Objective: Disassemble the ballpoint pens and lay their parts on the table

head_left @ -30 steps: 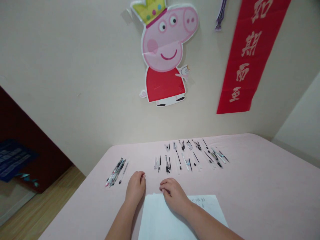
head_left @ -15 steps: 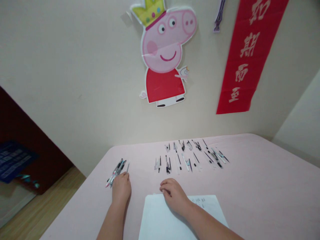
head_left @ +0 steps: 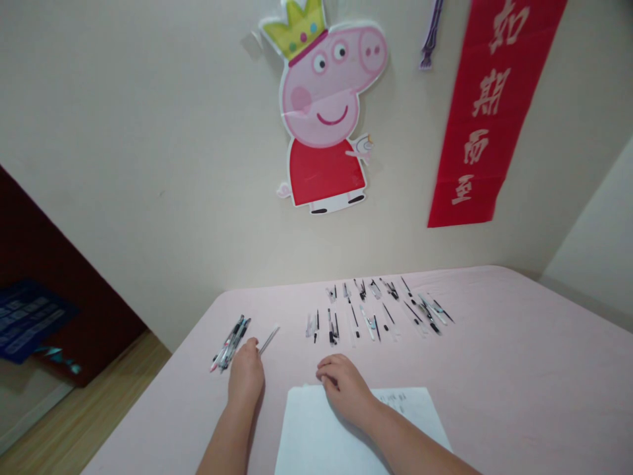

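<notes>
My left hand [head_left: 246,371] is closed on a slim pen [head_left: 269,339] whose pale far half sticks out toward the upper right. Just left of that hand lies a pile of pens [head_left: 231,343] with black, clear and pinkish parts. My right hand [head_left: 345,388] rests with curled fingers over the top edge of a white sheet of paper [head_left: 306,435]; whether anything is between its fingers is hidden. Some handwriting shows on the sheet beside the right wrist. Beyond it lie two rows of pen parts [head_left: 369,323], black refills, caps and clear barrels.
The table has a pale pink cover [head_left: 519,369] and stands against a wall. On the wall hang a cartoon pig cutout [head_left: 326,171] and a red banner [head_left: 465,178] with characters. A dark red door [head_left: 99,330] is at the left.
My left hand has moved slightly right, away from the pen pile, and the pen in it has come out and swung toward the right. My right hand has stayed put.
</notes>
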`<state>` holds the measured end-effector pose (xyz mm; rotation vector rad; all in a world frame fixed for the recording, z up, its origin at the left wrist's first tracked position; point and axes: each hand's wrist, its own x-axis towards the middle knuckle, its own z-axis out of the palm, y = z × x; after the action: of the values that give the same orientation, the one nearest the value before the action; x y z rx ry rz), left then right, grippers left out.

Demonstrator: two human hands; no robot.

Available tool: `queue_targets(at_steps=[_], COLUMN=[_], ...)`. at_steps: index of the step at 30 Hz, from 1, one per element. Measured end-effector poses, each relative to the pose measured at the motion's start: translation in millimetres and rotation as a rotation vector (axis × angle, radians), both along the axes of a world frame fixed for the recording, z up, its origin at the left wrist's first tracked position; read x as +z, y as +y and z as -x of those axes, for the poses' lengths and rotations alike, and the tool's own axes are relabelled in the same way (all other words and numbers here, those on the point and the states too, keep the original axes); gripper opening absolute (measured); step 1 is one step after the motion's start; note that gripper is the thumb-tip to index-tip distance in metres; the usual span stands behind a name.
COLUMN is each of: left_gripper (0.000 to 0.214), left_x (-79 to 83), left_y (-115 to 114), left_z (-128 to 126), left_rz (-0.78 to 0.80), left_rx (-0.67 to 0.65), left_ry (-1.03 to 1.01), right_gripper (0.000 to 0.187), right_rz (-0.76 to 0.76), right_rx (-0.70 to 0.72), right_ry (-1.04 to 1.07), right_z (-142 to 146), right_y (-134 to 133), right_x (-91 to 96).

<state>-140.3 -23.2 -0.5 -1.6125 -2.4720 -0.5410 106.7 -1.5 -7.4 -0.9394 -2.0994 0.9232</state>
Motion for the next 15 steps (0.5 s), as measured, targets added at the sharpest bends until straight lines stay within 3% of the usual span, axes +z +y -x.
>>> queue_targets(at_steps=[4,9,15], left_gripper=[0.036,0.035,0.042], left_x=[-8.4,-9.5,-4.6], left_y=[4.9,5.7,0.5], left_z=[-23.3,-64.4,-77.3], left_rz=[-0.131,-0.183,-0.138], left_rx=[-0.191,-0.453,-0.651], left_ry=[-0.204,-0.401,-0.488], right_gripper=[0.033,0.037,0.044], right_rz=[0.036,0.180,0.310], right_rx=[-0.084,-0.222,-0.317], right_ry=[0.109,0.330,0.553], right_z=[2.5,1.0,-0.4], right_y=[6.1,20.0,24.0], right_x=[-10.8,-23.0,-21.7])
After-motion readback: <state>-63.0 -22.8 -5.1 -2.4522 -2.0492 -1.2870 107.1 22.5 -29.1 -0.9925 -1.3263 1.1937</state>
